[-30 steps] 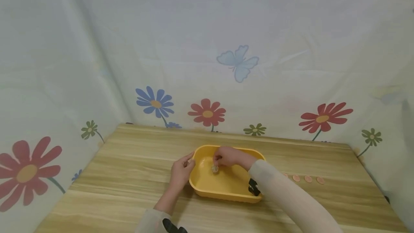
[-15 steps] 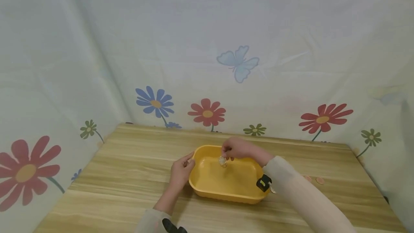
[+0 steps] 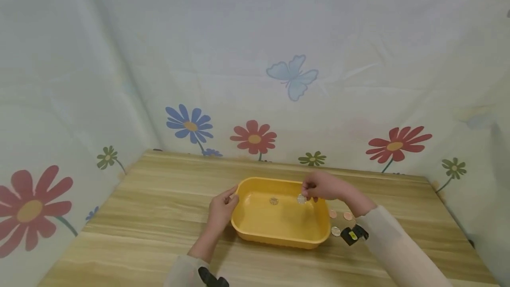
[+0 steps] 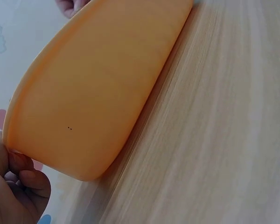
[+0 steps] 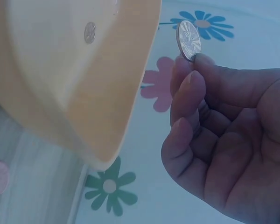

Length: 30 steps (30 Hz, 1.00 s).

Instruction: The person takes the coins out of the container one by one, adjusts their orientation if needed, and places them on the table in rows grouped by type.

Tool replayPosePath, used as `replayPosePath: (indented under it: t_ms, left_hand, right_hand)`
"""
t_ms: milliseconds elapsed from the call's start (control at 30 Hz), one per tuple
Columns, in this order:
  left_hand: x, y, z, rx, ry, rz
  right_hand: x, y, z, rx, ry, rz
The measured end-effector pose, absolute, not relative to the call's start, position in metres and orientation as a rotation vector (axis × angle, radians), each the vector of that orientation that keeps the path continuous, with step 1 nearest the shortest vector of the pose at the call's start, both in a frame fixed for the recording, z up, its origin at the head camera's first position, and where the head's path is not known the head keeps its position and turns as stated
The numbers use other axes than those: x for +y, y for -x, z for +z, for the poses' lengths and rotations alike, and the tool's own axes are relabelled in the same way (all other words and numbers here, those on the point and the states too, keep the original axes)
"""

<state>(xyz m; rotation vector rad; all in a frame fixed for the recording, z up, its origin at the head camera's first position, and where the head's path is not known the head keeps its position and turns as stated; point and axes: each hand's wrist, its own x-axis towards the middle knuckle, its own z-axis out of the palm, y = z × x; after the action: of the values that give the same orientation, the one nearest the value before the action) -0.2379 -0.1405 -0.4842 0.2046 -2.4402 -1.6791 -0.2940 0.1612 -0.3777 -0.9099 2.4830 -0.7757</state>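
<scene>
A yellow rectangular tub (image 3: 279, 240) with rounded corners stands on the table. My left hand (image 3: 222, 209) grips its left rim, thumb and fingers at the edge; the left wrist view shows the curled fingers (image 4: 33, 179) at that corner. Over the tub's right end, my right hand (image 3: 323, 186) pinches a silver coin (image 3: 301, 199) between thumb and fingertips. The right wrist view shows the held coin (image 5: 189, 41) on edge, with a patterned face. Another coin (image 3: 273, 200) lies on the tub's floor.
Right of the tub lie a silver coin (image 3: 336, 231) and copper-coloured coins (image 3: 348, 216) on the wood-grain table (image 3: 159, 207); my right forearm covers part of that area. A flower-printed cloth (image 3: 223, 79) hangs behind the table.
My right hand has moved right and slightly up with the pinched coin, from the tub's left part to its right end. The coin on the tub's floor now shows plainly. The left hand stays put.
</scene>
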Motion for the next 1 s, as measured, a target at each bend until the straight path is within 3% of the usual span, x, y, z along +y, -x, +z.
replayPosePath:
  t_ms: [567,1000]
  left_hand:
    - [-0.141,0.237,-0.484,-2.442,-0.208,-1.683]
    - [-0.142,0.238,-0.483,-2.442,-0.229,-1.676]
  right_hand:
    - [0.228,0.267,-0.388,2.464,0.827,-0.983]
    - [0.27,0.252,-0.41,2.563,0.575,-0.979]
